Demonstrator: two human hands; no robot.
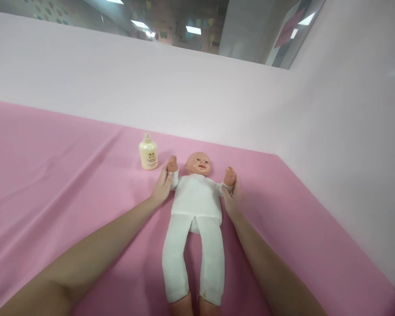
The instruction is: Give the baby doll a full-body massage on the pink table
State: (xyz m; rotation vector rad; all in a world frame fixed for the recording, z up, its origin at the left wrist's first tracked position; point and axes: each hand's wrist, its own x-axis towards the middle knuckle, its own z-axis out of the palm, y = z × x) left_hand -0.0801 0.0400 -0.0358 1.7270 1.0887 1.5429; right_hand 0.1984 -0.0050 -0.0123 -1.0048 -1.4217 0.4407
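The left hand (163, 186) lies with its fingers stretched out and not curled, and their tips touch the white sleeve of the doll (196, 197) just under its raised small fist. The right hand (232, 201) is at the other arm of the doll and touches the cuff near the wrist; I cannot tell if its fingers close around this arm or only rest on it. Both forearms come in from the lower edge, one on each side of the doll. The doll lies on its back between the two hands, in white clothes, with the head away from the person and the legs toward them. It rests on a pink surface (52, 184). A cream bottle (148, 153) stands upright near the left hand, beside the doll's head. Behind is a pale pink wall (217, 101).
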